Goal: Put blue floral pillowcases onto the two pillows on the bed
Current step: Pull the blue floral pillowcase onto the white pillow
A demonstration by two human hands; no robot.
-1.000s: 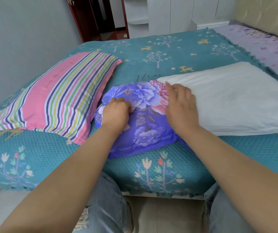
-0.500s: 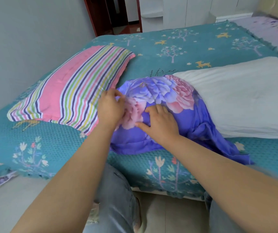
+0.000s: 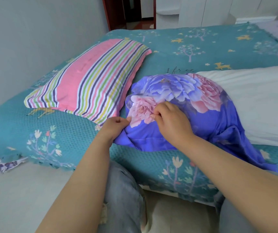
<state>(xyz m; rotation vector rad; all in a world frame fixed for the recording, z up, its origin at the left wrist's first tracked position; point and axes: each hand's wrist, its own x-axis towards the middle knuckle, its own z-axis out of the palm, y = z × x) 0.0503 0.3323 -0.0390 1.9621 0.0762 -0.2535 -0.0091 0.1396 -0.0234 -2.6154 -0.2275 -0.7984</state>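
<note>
Left hand: the left hand (image 3: 116,126) has its fingers closed in a pinch on the near-left corner of the pillowcase (image 3: 177,105), probably to pin that corner so the cloth cannot slide.
Right hand: the right hand (image 3: 171,121) lies on top of the pillowcase at about 3 o'clock from the left, fingers curled shut on a small fold of the pink flower print, apparently to seat the fabric over the pillow end.
Pillowcase: blue-violet with large pink and blue flowers, thin and smooth, drawn over only the near end of the white pillow (image 3: 259,105); its loose mouth is bunched and trails off the bed edge toward 5 o'clock.
White pillow: mostly bare, lying across the bed (image 3: 202,47) toward 2 o'clock from the hands.
Striped pillow: the striped pillow (image 3: 91,79) lies at 11 o'clock, just beside the pillowcase, with no floral cover on it.
Progress: I judge the first cover barely begun.
</note>
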